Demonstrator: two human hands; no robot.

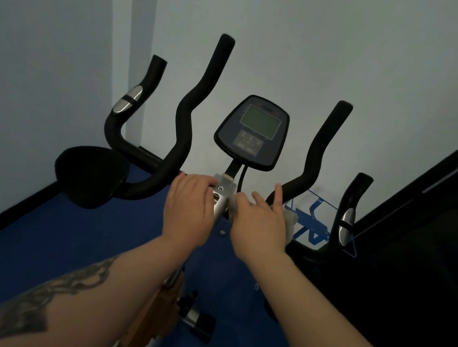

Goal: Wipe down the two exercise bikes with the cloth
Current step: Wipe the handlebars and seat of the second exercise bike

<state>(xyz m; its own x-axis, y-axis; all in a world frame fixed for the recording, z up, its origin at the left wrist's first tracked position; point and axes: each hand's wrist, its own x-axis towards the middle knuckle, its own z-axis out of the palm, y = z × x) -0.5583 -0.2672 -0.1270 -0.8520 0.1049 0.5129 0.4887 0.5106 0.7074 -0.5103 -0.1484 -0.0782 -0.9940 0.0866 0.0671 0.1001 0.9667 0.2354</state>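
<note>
Head view. Left hand (pixel 190 206) lies on the bike (pixel 220 201) stem clamp below the console (pixel 252 131), fingers bent over the metal; firmness of hold unclear. Right hand (pixel 260 222) presses the cloth (pixel 288 221) against the handlebar (pixel 313 165) base, thumb and forefinger splayed. Cloth mostly hidden under the palm; only a pale edge shows. Second bike not identifiable. Lower frame blurred, cut off.

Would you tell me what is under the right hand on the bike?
A pale cloth shows beneath the right hand, against the silver stem. Most of the cloth is covered by the hand.
</note>
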